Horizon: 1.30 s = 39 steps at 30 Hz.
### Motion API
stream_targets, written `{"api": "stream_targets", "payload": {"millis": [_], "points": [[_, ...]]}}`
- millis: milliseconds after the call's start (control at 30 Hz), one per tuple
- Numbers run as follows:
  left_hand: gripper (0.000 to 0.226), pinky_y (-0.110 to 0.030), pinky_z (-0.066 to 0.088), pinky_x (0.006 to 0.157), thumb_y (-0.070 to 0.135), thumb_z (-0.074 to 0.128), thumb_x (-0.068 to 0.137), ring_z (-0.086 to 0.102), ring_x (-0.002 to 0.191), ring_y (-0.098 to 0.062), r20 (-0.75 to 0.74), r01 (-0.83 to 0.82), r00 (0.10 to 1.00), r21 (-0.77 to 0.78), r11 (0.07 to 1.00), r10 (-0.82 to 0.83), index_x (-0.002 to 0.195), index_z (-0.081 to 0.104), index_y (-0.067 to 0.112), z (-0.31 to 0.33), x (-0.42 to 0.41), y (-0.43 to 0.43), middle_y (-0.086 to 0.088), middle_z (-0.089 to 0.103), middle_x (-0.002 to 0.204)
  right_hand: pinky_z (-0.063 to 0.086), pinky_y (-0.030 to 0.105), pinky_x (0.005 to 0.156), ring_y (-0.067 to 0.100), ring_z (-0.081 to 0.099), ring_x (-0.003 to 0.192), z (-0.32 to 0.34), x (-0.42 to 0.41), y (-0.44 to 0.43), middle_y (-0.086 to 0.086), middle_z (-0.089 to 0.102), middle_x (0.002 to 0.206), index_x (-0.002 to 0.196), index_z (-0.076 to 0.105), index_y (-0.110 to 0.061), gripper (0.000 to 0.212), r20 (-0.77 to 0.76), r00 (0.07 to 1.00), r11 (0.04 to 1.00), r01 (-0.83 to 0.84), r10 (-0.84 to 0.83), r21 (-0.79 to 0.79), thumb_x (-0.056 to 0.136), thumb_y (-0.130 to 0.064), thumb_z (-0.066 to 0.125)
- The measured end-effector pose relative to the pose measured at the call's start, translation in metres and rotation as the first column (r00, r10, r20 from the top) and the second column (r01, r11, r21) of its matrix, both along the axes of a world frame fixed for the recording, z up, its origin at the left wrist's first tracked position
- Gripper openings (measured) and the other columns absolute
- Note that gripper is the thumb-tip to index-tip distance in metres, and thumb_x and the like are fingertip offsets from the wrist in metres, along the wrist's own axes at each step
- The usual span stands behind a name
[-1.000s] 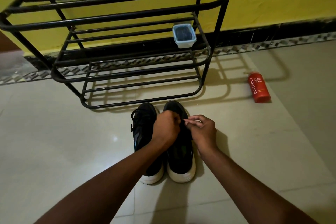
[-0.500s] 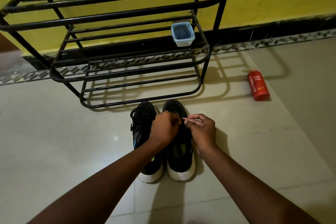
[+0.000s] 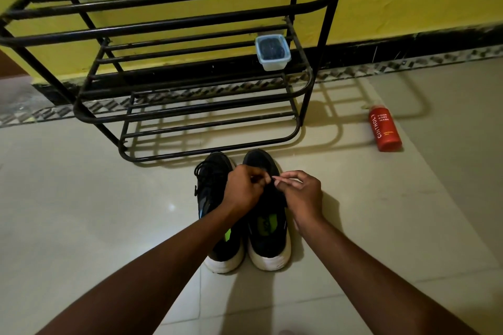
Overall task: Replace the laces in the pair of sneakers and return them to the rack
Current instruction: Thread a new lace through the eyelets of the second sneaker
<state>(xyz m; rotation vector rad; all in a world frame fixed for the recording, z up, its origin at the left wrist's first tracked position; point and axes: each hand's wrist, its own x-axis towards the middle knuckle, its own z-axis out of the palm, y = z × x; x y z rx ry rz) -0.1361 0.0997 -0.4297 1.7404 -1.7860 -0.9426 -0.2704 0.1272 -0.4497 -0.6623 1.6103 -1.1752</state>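
As L fingers (image 3: 257, 174) grip lace (image 3: 272, 178) over R sneaker (image 3: 268, 228), R fingers (image 3: 286, 175) pinch its tip

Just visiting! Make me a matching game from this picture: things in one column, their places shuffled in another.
1 red bottle
2 small tub
3 sneakers
4 right hand

A on a rack shelf
B pinching a lace
C floor, in front of the rack
D floor, right of the rack

Pairs: 1-D, 2-A, 3-C, 4-B.
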Motion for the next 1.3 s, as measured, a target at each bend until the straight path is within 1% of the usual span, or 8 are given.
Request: {"api": "stream_targets", "payload": {"millis": [267,400,467,600,800,1000,1100,1300], "points": [[0.012,0.003,0.04,0.061,0.01,0.072,0.09,0.056,0.064,0.022,-0.004,0.02,1.0,-0.004,1.0,-0.02,0.085,0.08,0.018,-0.002,0.002,-0.002,0.011,0.069,0.075,0.06,0.032,0.081,0.009,0.076,0.078,0.002,-0.001,0.002,-0.004,0.078,0.076,0.084,0.071,-0.011,0.015,-0.015,1.0,1.0,0.015,-0.015,-0.009,0.079,0.0,0.079],[0.011,0.0,0.04,0.062,0.012,0.072,0.09,0.058,0.067,0.013,0.047,0.056,0.997,-0.028,0.998,-0.054,0.09,0.08,0.019,-0.002,0.001,0.001,0.008,0.073,0.083,0.053,0.015,0.064,0.003,0.072,0.066,0.003,0.0,0.0,-0.006,0.075,0.067,0.079,0.069,-0.012,0.018,-0.08,0.997,0.999,0.005,-0.008,-0.036,0.078,0.002,0.08],[0.01,-0.001,0.042,0.064,0.014,0.072,0.091,0.062,0.074,0.004,0.069,0.072,0.995,-0.05,0.996,-0.068,0.093,0.08,0.018,-0.002,0.002,0.002,0.005,0.075,0.091,0.053,0.017,0.061,0.006,0.07,0.062,0.003,-0.001,0.0,-0.004,0.073,0.064,0.077,0.07,-0.014,0.017,-0.113,0.994,1.0,0.0,-0.002,-0.019,0.077,0.0,0.08],[0.012,-0.027,0.053,0.074,0.017,0.07,0.093,0.068,0.085,-0.017,0.119,0.093,0.989,-0.077,0.993,-0.083,0.101,0.079,0.018,-0.002,0.003,0.005,-0.002,0.071,0.097,0.054,0.017,0.058,0.009,0.07,0.061,0.003,-0.003,-0.002,-0.002,0.073,0.065,0.078,0.071,-0.011,0.015,-0.089,0.996,1.0,0.013,-0.012,0.012,0.077,0.001,0.08],[0.01,-0.005,0.04,0.059,0.014,0.07,0.093,0.053,0.062,0.004,0.125,0.097,0.989,-0.176,0.98,-0.075,0.096,0.079,0.018,-0.002,0.006,0.009,0.019,0.053,0.073,0.059,0.024,0.066,0.01,0.072,0.064,0.004,-0.001,-0.002,0.002,0.075,0.069,0.087,0.069,-0.009,0.021,-0.007,0.998,0.998,0.056,-0.056,0.028,0.075,0.006,0.079],[0.011,-0.008,0.037,0.07,0.013,0.072,0.091,0.049,0.075,-0.003,0.133,0.056,0.991,-0.207,0.977,-0.028,0.098,0.079,0.016,-0.008,0.005,0.009,0.007,0.05,0.09,0.058,0.024,0.063,0.014,0.075,0.069,0.002,-0.001,-0.001,0.005,0.076,0.071,0.092,0.068,-0.004,0.022,0.076,0.995,0.998,0.07,-0.07,0.004,0.076,0.01,0.076],[0.011,-0.018,0.04,0.073,0.012,0.072,0.091,0.056,0.081,-0.013,0.112,0.021,0.994,-0.162,0.986,-0.003,0.096,0.079,0.018,-0.008,0.007,0.007,0.005,0.051,0.089,0.061,0.029,0.072,0.019,0.076,0.074,0.0,-0.002,-0.001,0.009,0.077,0.075,0.092,0.068,0.001,0.022,0.104,0.992,0.997,0.077,-0.077,0.005,0.076,0.011,0.076],[0.007,-0.002,0.038,0.068,0.015,0.077,0.088,0.053,0.086,-0.01,0.055,-0.027,0.998,-0.1,0.995,0.032,0.095,0.079,0.015,-0.009,0.005,0.003,0.004,0.048,0.093,0.062,0.03,0.073,0.022,0.076,0.076,-0.002,-0.001,-0.002,0.014,0.077,0.08,0.093,0.066,0.005,0.02,0.156,0.984,0.996,0.092,-0.091,-0.002,0.076,0.014,0.074]]}}
